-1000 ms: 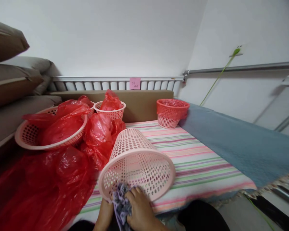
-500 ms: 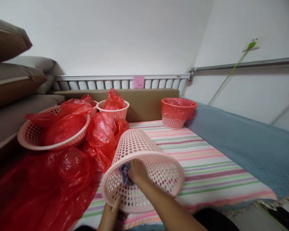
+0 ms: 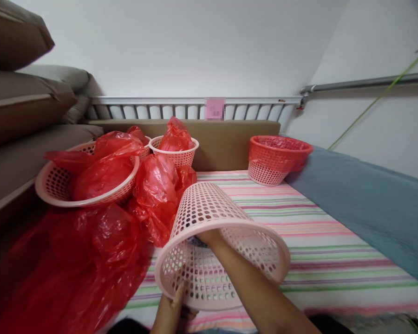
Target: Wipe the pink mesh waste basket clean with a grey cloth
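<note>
A pale pink plastic basket (image 3: 209,204) with round holes lies tilted on its side, its mouth facing me. My left hand (image 3: 174,304) grips the lower left of its rim, thumb inside and fingers underneath. Deep inside the basket, my right hand (image 3: 211,236) is closed on a grey-purple cloth (image 3: 196,241) against the upper inner wall. The upper rim hides most of its fingers and much of the cloth. Beneath the basket is a striped cover (image 3: 320,250).
To the left are a large pink basket (image 3: 42,185) holding red plastic bags and loose red bags (image 3: 101,260). A smaller basket (image 3: 181,157) stands behind. A basket lined with red plastic (image 3: 264,171) stands at the back right. Cushions (image 3: 17,102) are stacked left.
My right hand has pushed the cloth deeper and upward inside the basket. My left hand keeps its hold on the rim. The view has shifted, so everything appears farther right.
</note>
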Available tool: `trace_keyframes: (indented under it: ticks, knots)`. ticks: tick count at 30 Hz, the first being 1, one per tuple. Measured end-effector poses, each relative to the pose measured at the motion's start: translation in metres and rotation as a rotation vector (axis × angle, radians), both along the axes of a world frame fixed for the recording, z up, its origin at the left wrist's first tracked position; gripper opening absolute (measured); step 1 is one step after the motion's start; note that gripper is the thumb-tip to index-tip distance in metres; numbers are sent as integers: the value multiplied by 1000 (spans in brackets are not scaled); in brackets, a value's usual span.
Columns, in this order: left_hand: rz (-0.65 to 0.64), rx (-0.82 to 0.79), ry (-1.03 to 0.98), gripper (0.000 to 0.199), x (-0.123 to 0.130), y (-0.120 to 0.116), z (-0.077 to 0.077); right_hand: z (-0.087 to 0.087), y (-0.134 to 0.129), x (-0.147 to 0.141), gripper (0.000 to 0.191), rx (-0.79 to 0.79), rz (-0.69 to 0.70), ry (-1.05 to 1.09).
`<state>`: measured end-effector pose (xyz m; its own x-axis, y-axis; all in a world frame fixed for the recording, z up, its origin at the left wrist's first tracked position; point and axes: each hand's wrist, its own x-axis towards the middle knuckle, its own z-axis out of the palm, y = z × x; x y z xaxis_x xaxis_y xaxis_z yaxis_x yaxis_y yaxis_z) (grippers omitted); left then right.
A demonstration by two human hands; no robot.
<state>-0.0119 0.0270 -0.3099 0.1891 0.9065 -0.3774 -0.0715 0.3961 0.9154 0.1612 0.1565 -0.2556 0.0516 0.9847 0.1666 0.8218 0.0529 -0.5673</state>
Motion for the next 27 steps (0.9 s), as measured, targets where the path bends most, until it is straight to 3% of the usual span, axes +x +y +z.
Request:
trace_keyframes:
  ticks: [2,5,9,14,20,27]
  knots:
    - [21,-2,22,96,2,-1,3,3,-19,-3,44,-53,15,-47]
    - [48,10,53,77,1,-2,10,6,-61,-11,49,-98,44,-89]
    - [101,168,88,50,-1,-2,22,4,-125,-20,48,-85,135,-177]
    - [101,249,6,63,-14,4,27,-7,-174,-28,45,-61,96,-194]
    - [218,306,36,61,-37,7,30,-13,-180,-30,43,-77,94,-290]
    - [153,168,-2,64,0,-4,19,-7,-151,-9,40,-32,-53,-331]
